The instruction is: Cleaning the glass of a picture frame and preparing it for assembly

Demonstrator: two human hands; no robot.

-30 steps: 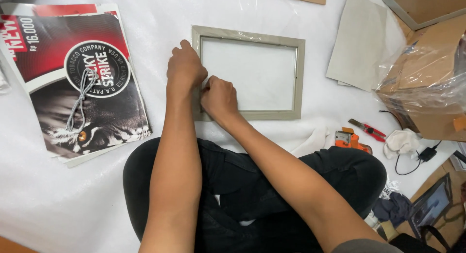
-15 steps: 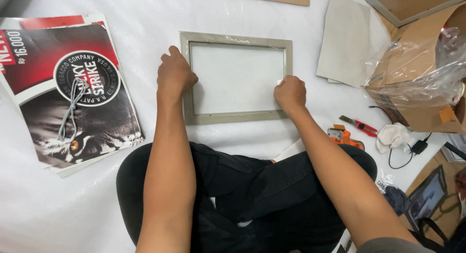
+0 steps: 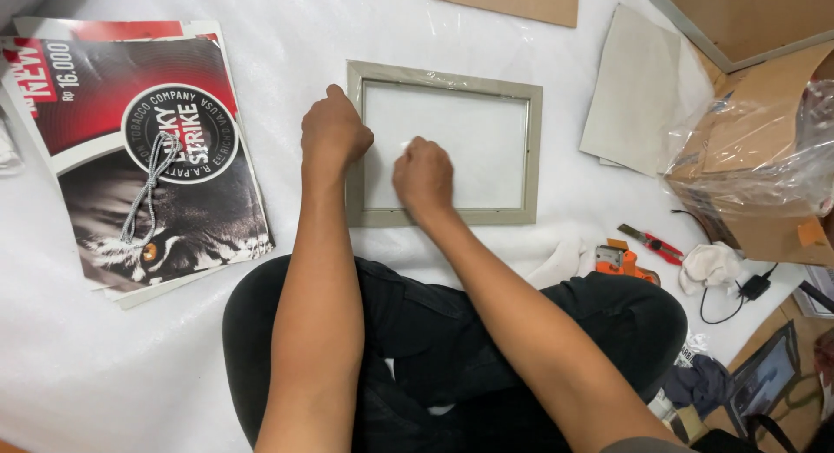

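Presently left hand rests curled on the grey picture frame, gripping nothing; right hand fisted on its white panel, possibly holding something small.

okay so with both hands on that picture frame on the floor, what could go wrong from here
1. The right hand presses on the white pane inside the picture frame; hard pressure might crack or smudge it.
2. The left hand rests on the frame's left rail, which sits on soft white sheeting, so the frame could slide.
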